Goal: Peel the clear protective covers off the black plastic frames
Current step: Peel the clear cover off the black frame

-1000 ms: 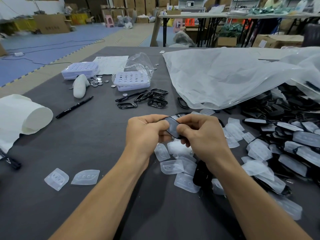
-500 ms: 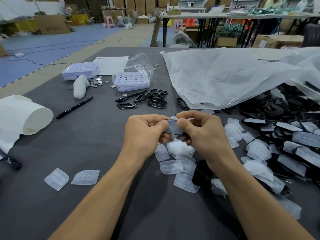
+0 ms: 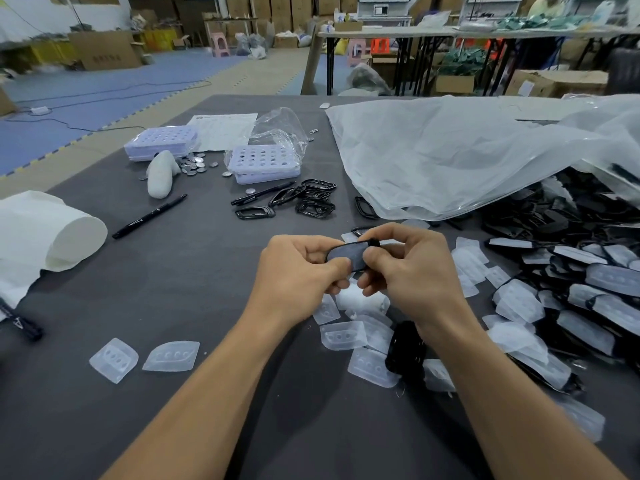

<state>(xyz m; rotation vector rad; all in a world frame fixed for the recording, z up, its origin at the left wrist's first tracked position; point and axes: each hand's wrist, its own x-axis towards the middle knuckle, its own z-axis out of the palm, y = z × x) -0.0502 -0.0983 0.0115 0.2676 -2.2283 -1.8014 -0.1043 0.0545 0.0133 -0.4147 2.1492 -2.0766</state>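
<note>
Since a second ago both hands have lifted slightly and the piece between them has turned from a tilt to lie nearly level, long side facing me.

At far left I see a white paper roll (image 3: pixel 52 233) lying on its side on the grey table (image 3: pixel 173 427), and a black marker (image 3: pixel 149 216) just past it. Nearer me lie two loose covers (image 3: pixel 114 360), side by side. Further back are two lavender trays (image 3: pixel 162 142) with small metal discs (image 3: pixel 194 164) scattered between them. A cluster of bare frames (image 3: pixel 311 199) lies beyond the hands.

My left hand (image 3: pixel 298 278) has its fingers curled, thumb and fingertips pinching the left end of the black frame (image 3: pixel 346 256). It is held above the table at centre, and the clear cover (image 3: pixel 343 252) shows as a greyish film across its face. My right hand (image 3: pixel 412 271) grips the right end, thumb on the lower edge and index finger hooked over the top.

Under the hands is a heap of peeled covers (image 3: pixel 343 336). To the right a big clear bag (image 3: pixel 450 154) drapes over the table, and a pile of covered frames (image 3: pixel 571 289) fills the right edge.
</note>
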